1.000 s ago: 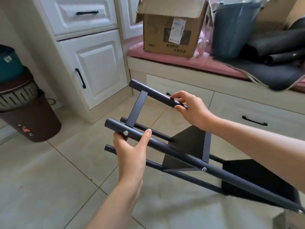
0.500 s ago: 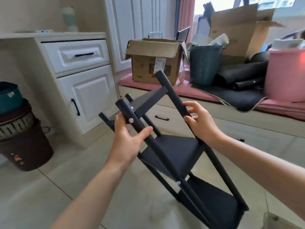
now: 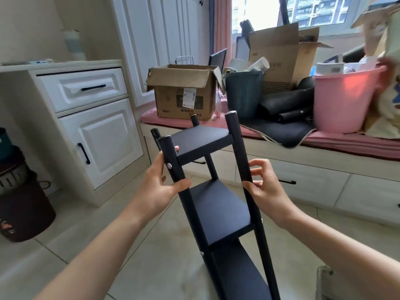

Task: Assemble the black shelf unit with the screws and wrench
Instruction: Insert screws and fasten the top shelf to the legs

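Before the window bench: black shelf unit (image 3: 218,210) stands nearly upright over the tiled floor (image 3: 151,252), leaning slightly, its top shelf level with the bench front
Landmark: window bench (image 3: 320,167), with its pink cushion and drawer fronts, runs behind the shelf unit
Left hand (image 3: 161,187): wrapped round the unit's near left post just under the top shelf; thumb pressed across the front of the post, fingers curled behind it, one fingertip showing at the shelf edge
Right hand (image 3: 265,188): on the near right post, level with the left hand; thumb and forefinger pinch the post, the other fingers (image 3: 258,164) loosely spread and raised, apart from the post
Screw (image 3: 169,165): silver head seated in the left post, just above the left thumb; a second silver head shows lower on the same post
Shelves: three black boards in view between the posts, the lowest cut off by the bottom edge
On the bench, behind the unit: cardboard box (image 3: 184,94) with flaps open, dark green bin (image 3: 243,92) beside it, rolled black mats, pink bucket (image 3: 344,100) further right
Left of the bench: white cabinet (image 3: 93,126) with black handles, brown basket (image 3: 21,204) on the floor near it
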Demonstrator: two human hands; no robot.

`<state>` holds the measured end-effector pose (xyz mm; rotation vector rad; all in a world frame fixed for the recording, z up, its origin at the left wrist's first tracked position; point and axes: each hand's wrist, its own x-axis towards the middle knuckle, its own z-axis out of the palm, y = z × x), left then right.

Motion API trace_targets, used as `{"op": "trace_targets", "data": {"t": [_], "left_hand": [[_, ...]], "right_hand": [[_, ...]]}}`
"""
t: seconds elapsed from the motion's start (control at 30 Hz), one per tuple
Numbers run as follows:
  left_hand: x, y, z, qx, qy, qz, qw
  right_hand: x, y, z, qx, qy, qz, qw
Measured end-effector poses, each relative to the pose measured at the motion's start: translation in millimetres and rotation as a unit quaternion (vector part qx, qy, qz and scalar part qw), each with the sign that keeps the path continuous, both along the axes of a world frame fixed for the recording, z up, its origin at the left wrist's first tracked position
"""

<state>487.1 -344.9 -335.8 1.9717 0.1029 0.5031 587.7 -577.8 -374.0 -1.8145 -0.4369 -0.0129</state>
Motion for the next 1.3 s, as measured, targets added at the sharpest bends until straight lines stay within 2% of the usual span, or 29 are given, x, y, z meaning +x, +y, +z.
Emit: {"op": "trace_targets", "data": {"t": [0.33, 0.47, 0.8, 1.1, 1.17, 1.2, 1.27, 1.3], "left_hand": [[14, -23, -5, 0.110, -0.031, -0.064, 0.991], [16, -28, -13, 0.112, -0.039, -0.072, 0.990], [12, -45, -50, 0.083, -0.033, -0.091, 0.992], [-9, -72, -39, 0.058, -0.032, -0.027, 0.997], [-19, -88, -27, 0.111, -0.098, 0.036, 0.988], [-23, -98, -20, 0.175, -0.143, 0.070, 0.972], [-25, -120, -11, 0.334, -0.211, 0.081, 0.915], [-23, -132, -7, 0.400, -0.200, 0.057, 0.893]], "right_hand": [[-25, -36, -21, 0.044, 0.041, -0.015, 0.998], [-37, -43, -26, 0.058, 0.063, -0.013, 0.996], [-62, -67, -42, 0.014, 0.084, -0.025, 0.996], [-77, -75, -44, -0.024, 0.075, -0.028, 0.997], [-79, -78, -44, -0.027, 0.068, -0.033, 0.997], [-80, -78, -45, -0.027, 0.064, -0.036, 0.997], [-81, -78, -44, -0.027, 0.058, -0.040, 0.997], [-81, -76, -44, -0.024, 0.056, -0.039, 0.997]]}}
